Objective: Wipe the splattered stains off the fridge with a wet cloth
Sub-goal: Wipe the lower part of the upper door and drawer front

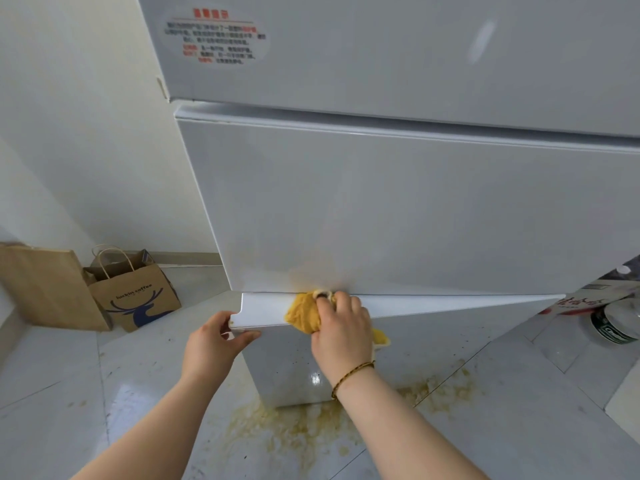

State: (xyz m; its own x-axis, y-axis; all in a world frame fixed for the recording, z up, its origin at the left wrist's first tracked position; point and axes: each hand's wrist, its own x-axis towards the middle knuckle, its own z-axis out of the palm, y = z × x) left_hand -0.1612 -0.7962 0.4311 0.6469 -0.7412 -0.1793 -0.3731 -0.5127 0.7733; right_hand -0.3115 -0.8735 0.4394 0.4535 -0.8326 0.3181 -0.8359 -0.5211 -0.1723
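A white fridge fills the upper view, and its bottom door is pulled partly open. My left hand grips the open door's top left corner. A yellow cloth is bunched in my right hand, which presses it on the door's top edge. A faint yellowish stain smears the middle door just above the cloth. The lower door's front carries small dark specks.
Yellow splatter covers the tiled floor in front of the fridge. Two brown paper bags lean at the wall on the left. A carton and a round container stand on the floor at right.
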